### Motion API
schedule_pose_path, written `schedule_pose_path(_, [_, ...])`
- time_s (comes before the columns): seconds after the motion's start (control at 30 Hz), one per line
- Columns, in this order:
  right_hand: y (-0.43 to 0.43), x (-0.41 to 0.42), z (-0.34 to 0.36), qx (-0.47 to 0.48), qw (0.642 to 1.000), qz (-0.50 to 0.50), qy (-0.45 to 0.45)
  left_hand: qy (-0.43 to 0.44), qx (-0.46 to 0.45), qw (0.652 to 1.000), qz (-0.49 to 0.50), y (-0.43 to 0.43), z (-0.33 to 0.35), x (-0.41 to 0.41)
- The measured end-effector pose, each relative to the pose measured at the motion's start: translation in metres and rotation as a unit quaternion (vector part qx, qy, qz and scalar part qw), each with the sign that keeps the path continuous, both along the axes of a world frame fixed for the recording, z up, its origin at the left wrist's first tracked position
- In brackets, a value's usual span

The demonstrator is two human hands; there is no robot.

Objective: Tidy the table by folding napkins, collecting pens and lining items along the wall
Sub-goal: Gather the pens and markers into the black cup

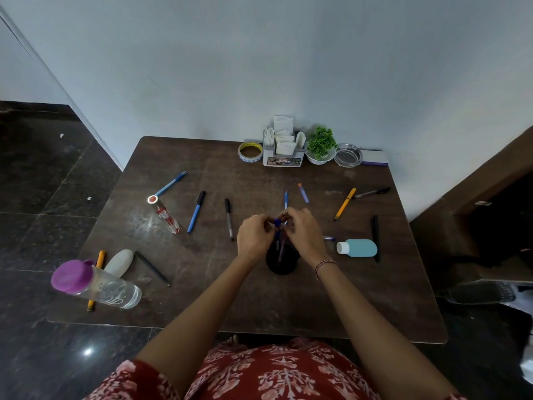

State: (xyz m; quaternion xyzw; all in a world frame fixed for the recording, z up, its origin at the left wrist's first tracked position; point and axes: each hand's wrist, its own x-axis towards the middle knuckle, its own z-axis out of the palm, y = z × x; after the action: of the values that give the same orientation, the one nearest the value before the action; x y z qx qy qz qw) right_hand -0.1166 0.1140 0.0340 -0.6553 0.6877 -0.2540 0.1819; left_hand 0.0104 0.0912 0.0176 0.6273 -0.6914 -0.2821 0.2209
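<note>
Both my hands meet above a black pen cup (282, 262) in the middle of the table. My left hand (254, 237) and my right hand (302, 230) pinch a blue-capped pen (277, 223) between their fingertips, upright over the cup. A few pens stand inside the cup. Several loose pens lie around: a blue pen (196, 212), a black-capped pen (229, 219), a blue pen (170, 183) at far left, an orange pen (345, 204), a black marker (375, 238). Folded napkins sit in a white holder (284, 153) by the wall.
Along the wall stand a tape roll (250, 152), a small green plant (320, 145), a glass ashtray (347, 155) and a purple-edged pad (375, 158). A purple-lidded bottle (95, 280), a white oval bottle (119, 262), a clear tube (164, 215) and a teal bottle (357, 247) lie on the table.
</note>
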Motion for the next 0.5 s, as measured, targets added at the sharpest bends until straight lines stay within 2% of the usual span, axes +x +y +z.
schedule_pose_path(0.13, [-0.002,0.000,-0.002,-0.029,0.999,0.019,0.018,0.008,-0.008,1.000,0.008,0.001,-0.001,0.004])
schedule_pose_path(0.3, [-0.005,0.005,0.001,-0.065,0.998,0.006,-0.010,0.016,-0.020,0.999,0.036,-0.001,-0.004,0.018])
schedule_pose_path(0.4, [-0.008,0.017,0.006,-0.104,0.993,0.014,-0.055,0.029,-0.009,0.997,0.066,-0.005,-0.003,0.030])
schedule_pose_path(0.5, [-0.013,0.036,0.010,-0.105,0.988,0.031,-0.110,0.051,0.000,0.994,0.100,-0.011,-0.005,0.042])
